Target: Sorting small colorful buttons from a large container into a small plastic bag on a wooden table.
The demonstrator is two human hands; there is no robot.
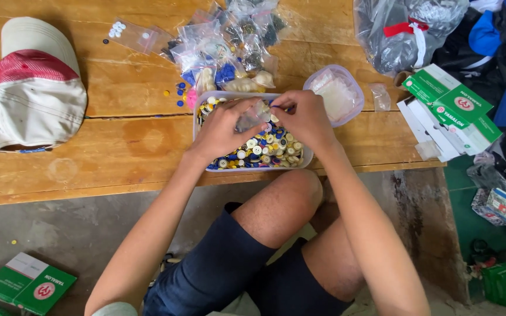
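View from above, seated at a low wooden plank table [118,146]. My left hand [221,131] and right hand [306,117] meet over a clear rectangular plastic tub [201,126] full of mixed buttons [267,149]. Between the fingertips of both I pinch a small clear zip bag [252,117]; each hand is closed on one edge of it, just above the heap.

To do this well, I judge that the bag's mouth should stay level and low over the tub, so that anything dropped lands back among the buttons, and that a light pinch suits such thin, slippery film.

Materials, largest first: the table is worn, grainy and stained; a cloth cap [33,82], red and off-white, lies soft and creased to the left; the tub is rigid and translucent, as is a round container [338,93] just beside it; a pile of filled glossy bags [229,44] lies behind; the buttons are hard, round discs, white, blue and yellow.
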